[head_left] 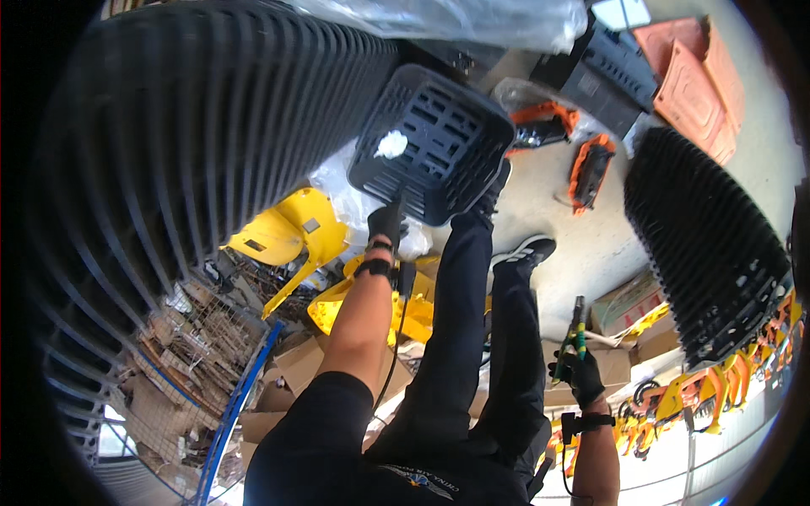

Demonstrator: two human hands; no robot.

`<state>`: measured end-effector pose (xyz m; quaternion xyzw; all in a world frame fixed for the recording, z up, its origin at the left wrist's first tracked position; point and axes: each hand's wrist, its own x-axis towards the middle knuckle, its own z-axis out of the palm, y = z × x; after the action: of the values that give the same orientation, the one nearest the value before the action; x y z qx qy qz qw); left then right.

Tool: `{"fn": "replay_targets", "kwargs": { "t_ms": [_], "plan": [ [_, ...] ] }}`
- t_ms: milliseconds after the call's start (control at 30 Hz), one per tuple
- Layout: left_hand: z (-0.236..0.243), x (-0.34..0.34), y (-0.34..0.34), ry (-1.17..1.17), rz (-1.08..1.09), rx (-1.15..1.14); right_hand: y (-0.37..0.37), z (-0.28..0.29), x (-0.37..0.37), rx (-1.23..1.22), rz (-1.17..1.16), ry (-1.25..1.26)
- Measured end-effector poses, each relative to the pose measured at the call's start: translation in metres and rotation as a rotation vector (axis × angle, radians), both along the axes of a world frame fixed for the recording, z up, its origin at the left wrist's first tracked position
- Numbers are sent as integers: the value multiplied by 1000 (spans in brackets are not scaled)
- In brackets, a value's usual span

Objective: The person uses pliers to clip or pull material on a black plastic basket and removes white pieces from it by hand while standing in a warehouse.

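My left hand (387, 223), in a black glove, is closed on the near rim of a black plastic basket (498, 114) with a slotted bottom. The basket is tilted so that its inside faces me. A crumpled white scrap (391, 144) lies in it. At the lower right, my gloved right hand (580, 374) is closed round a pair of pliers (577, 331) with green handles, its dark jaws pointing away from me. The pliers are well apart from the basket. My left fingertips are partly hidden against the basket.
A tall stack of black ribbed baskets (211, 110) fills the left; another stack (704, 236) stands at right. Orange-and-black parts (592, 173) lie on the floor near my shoes (525, 251). Yellow plastic parts (287, 232), cardboard boxes (295, 371) and a wire cage (181, 363) are nearby.
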<state>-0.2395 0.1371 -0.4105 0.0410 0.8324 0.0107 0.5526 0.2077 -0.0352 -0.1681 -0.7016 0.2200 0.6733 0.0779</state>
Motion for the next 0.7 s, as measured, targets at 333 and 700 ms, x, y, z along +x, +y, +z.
{"fn": "replay_targets", "kwargs": {
  "t_ms": [333, 700],
  "plan": [
    [38, -34, -39, -59, 237, 381, 11, -8, -18, 63, -70, -6],
    [200, 8, 30, -230, -819, 520, 15, 48, -44, 399, 131, 259]
  ]
}}
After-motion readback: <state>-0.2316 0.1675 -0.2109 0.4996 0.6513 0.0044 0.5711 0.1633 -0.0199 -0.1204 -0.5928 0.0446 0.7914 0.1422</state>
